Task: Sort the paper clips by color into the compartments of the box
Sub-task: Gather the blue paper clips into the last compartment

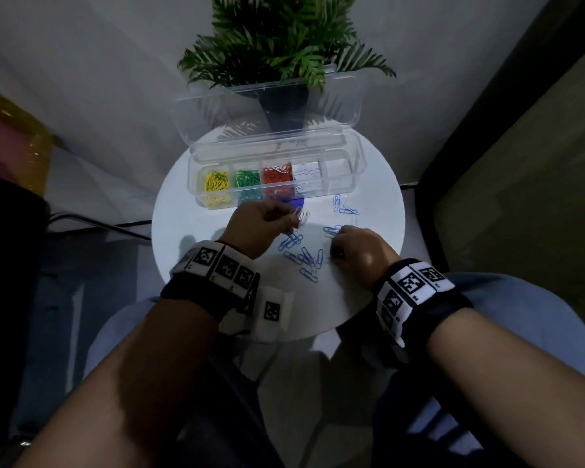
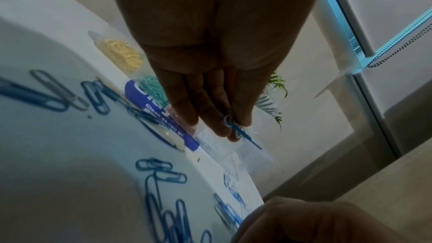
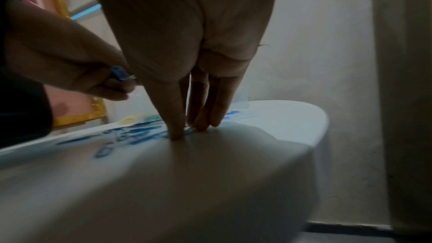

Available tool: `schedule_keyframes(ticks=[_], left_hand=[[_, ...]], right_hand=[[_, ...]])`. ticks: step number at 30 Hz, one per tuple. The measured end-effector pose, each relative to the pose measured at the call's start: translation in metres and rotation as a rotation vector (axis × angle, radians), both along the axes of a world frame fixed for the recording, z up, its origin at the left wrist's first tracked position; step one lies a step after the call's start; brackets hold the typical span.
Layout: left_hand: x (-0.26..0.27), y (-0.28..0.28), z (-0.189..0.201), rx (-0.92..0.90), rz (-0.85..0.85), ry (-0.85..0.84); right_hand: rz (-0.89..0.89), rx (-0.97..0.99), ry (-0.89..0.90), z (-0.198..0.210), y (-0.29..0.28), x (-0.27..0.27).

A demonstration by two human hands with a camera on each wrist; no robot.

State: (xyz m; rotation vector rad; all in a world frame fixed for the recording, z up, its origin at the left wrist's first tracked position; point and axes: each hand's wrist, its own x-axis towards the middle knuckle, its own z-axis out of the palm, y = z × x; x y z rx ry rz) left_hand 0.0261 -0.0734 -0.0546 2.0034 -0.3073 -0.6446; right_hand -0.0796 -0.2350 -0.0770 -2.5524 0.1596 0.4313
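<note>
A clear box point(image 1: 194, 179) stands open at the back of the round white table point(image 1: 183, 211). Its compartments hold yellow clips point(image 1: 217, 186), green clips point(image 1: 248, 182), red clips point(image 1: 277, 179) with one white clip on top, and white clips point(image 1: 306, 179); the rightmost compartment point(image 1: 338, 173) looks empty. Loose blue clips point(image 1: 304, 258) lie scattered mid-table. My left hand point(image 1: 293, 219) hovers before the box and pinches a blue clip and a white clip point(image 2: 236, 128). My right hand point(image 3: 187, 129) has straight fingers pressing down among blue clips point(image 1: 331, 229).
A potted fern point(image 1: 284, 45) stands behind the box, whose lid point(image 1: 267, 109) leans back against it. A few more blue clips point(image 1: 343, 206) lie near the box's right front. The table's near edge is just behind my wrists. Walls close in at right and behind.
</note>
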Motion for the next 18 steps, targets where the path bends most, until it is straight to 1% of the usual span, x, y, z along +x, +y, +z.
schedule_keyframes(ticks=[3, 6, 8, 10, 12, 15, 18], left_hand=[[0.003, -0.001, 0.003, -0.010, -0.026, -0.009], [0.003, 0.001, 0.002, 0.065, -0.060, -0.061], [0.002, 0.004, -0.003, 0.185, -0.097, -0.117], [0.001, 0.006, -0.009, 0.356, -0.177, -0.208], [0.000, 0.005, -0.013, 0.455, -0.242, -0.265], [-0.002, -0.002, -0.013, 0.467, -0.267, -0.284], [-0.003, -0.012, -0.012, 0.443, -0.288, -0.315]], right_hand=[[-0.015, -0.052, -0.015, -0.003, 0.006, 0.001], [-0.058, -0.007, -0.057, -0.007, 0.004, 0.000], [-0.078, 0.053, -0.097, -0.011, 0.000, -0.001], [-0.112, 0.108, -0.149, -0.013, -0.003, -0.004], [-0.142, 0.150, -0.211, -0.015, -0.007, -0.007], [-0.204, 0.157, -0.256, -0.012, -0.013, -0.007], [-0.346, 0.187, -0.249, -0.011, -0.018, -0.005]])
